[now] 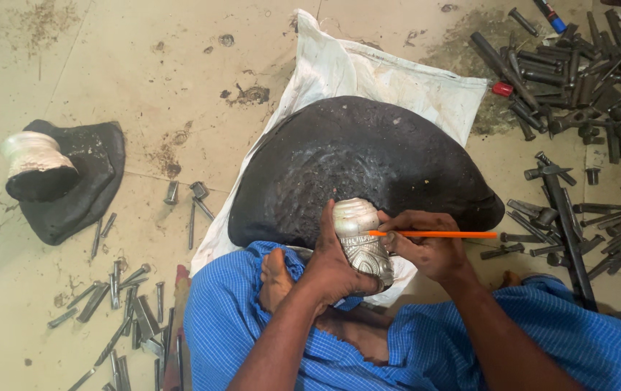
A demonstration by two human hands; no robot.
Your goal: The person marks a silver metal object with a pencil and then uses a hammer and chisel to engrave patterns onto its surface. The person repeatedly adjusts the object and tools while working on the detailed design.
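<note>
The left hand (336, 264) is wrapped around a silver vessel (360, 240), palm and fingers closed on its side so that the embossed lower part shows between thumb and fingers, and holds it steady against the near edge of a big black dome-shaped block (368, 163). The right hand (426, 250) pinches an orange pencil (433, 234) between thumb and fingertips, its tip touching the vessel's smooth upper band while the rest of the shaft points away to the right. The block sits on a white cloth sack (368, 69) spread on the tiled floor (144, 72), and the person sits cross-legged just behind it in a blue checked wrap (426, 347), one bare foot (276, 279) showing beside the left wrist. To the left, well apart, a second silver piece (34, 153) sits on a smaller black lump (82, 188). Steel punches (126, 318) lie scattered on the floor at the lower left, and a much larger heap of punches (585, 80) and a hammer (564, 210) lies along the right side.
</note>
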